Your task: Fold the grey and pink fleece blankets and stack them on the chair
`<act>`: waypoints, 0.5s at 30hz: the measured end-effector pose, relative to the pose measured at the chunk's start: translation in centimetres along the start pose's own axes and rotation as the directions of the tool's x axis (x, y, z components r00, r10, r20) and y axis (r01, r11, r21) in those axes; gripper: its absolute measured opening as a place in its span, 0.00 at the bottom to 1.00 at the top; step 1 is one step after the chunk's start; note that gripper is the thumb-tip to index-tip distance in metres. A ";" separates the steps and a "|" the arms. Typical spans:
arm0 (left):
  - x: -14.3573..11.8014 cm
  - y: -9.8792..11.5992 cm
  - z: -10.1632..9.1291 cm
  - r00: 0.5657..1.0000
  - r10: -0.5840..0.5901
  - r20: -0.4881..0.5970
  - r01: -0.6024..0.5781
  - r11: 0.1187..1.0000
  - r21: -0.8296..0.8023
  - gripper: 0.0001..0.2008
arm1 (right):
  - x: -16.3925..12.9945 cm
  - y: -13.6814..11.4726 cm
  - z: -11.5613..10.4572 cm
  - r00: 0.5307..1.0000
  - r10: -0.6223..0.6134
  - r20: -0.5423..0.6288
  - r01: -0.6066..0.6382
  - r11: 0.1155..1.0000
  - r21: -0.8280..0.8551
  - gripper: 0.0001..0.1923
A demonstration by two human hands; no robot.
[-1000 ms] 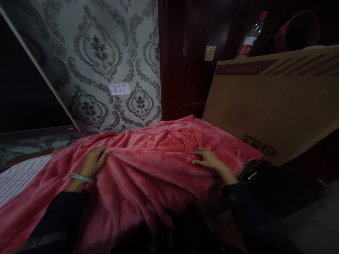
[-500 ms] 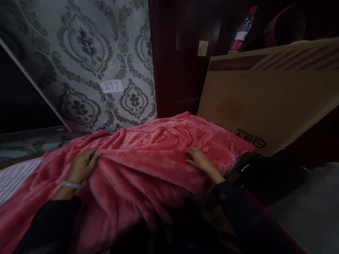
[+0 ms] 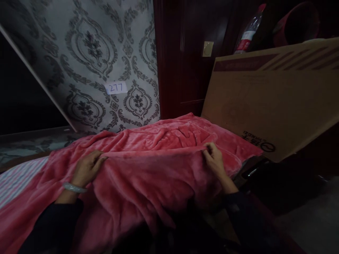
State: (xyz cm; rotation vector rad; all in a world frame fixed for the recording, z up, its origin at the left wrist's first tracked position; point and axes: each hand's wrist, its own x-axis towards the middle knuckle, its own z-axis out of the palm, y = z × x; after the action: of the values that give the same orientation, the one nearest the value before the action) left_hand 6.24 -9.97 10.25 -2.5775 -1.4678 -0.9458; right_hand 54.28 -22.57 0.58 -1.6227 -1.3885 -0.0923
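Note:
A fluffy pink blanket [image 3: 148, 169] lies bunched over the bed in front of me. My left hand [image 3: 88, 168], with a pale bangle on its wrist, pinches a fold of the blanket at the left. My right hand [image 3: 215, 160] grips the same fold at the right, so the edge is stretched taut between the two hands. Both sleeves are dark.
A large flat cardboard box [image 3: 272, 98] leans at the right, touching the blanket's far corner. Patterned wallpaper bears a label reading 277 [image 3: 116, 88]. A dark wooden door [image 3: 185, 56] stands behind. A plastic bottle [image 3: 247, 35] sits above the box. A striped sheet [image 3: 18, 178] shows at left.
My right hand has gone from resting flat on the blanket to gripping a fold and lifting it. The fold now runs straight between both hands.

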 end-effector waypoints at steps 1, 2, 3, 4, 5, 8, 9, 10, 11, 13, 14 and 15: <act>0.0 0.2 0.1 1.000 0.022 0.007 -0.022 1.000 -0.012 0.15 | 0.1 -0.2 -0.9 0.997 0.017 -0.071 -0.015 0.999 0.029 0.10; 0.0 0.5 0.3 0.999 0.040 0.011 -0.040 0.999 -0.019 0.15 | 0.2 -0.3 -1.6 0.992 0.032 -0.119 -0.027 0.999 0.047 0.11; 0.0 0.8 0.5 0.999 0.052 0.010 -0.052 0.998 -0.022 0.15 | 0.3 -0.3 -2.2 0.991 0.037 -0.131 -0.031 0.998 0.048 0.12; 0.0 1.0 0.6 0.998 0.060 0.004 -0.059 0.998 -0.021 0.15 | 0.4 -0.4 -2.6 0.994 0.027 -0.104 -0.024 0.999 0.026 0.14; 0.1 1.2 0.8 0.998 0.063 -0.009 -0.063 0.998 -0.019 0.16 | 0.3 -0.4 -2.7 0.998 0.009 -0.057 -0.009 1.000 -0.008 0.15; 0.3 1.4 1.3 0.996 0.073 -0.054 -0.075 0.996 -0.044 0.15 | 0.2 -0.1 -2.5 0.997 -0.025 0.069 0.032 0.994 -0.104 0.19; 0.4 1.4 1.5 0.995 0.082 -0.062 -0.085 0.995 -0.055 0.15 | 0.3 -0.1 -2.4 0.998 -0.021 0.063 0.029 0.992 -0.120 0.20; 0.5 1.6 1.7 0.993 0.097 -0.065 -0.101 0.993 -0.067 0.14 | 0.5 0.0 -2.4 0.999 -0.010 0.033 0.014 0.992 -0.124 0.21; 0.5 1.9 1.8 0.991 0.117 -0.068 -0.122 0.990 -0.077 0.13 | 1.0 0.0 -2.6 1.000 0.001 -0.010 -0.002 0.993 -0.117 0.22; 0.5 3.0 2.3 0.983 0.171 -0.069 -0.177 0.980 -0.095 0.13 | 2.6 0.1 -3.6 0.987 0.034 -0.159 -0.050 0.994 -0.101 0.26; 0.4 3.9 2.6 0.977 0.201 -0.074 -0.208 0.973 -0.103 0.13 | 3.9 0.1 -4.4 0.970 0.047 -0.240 -0.074 0.992 -0.102 0.27; 0.3 5.0 3.0 0.970 0.234 -0.065 -0.240 0.964 -0.113 0.12 | 5.4 0.1 -5.2 0.927 0.068 -0.370 -0.120 0.986 -0.119 0.28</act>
State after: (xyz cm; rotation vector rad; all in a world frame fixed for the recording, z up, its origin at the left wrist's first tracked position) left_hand 11.75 -11.54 9.30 -2.7105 -1.0884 -1.0868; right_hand 58.78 -22.22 6.50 -1.6820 -1.0346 -0.4223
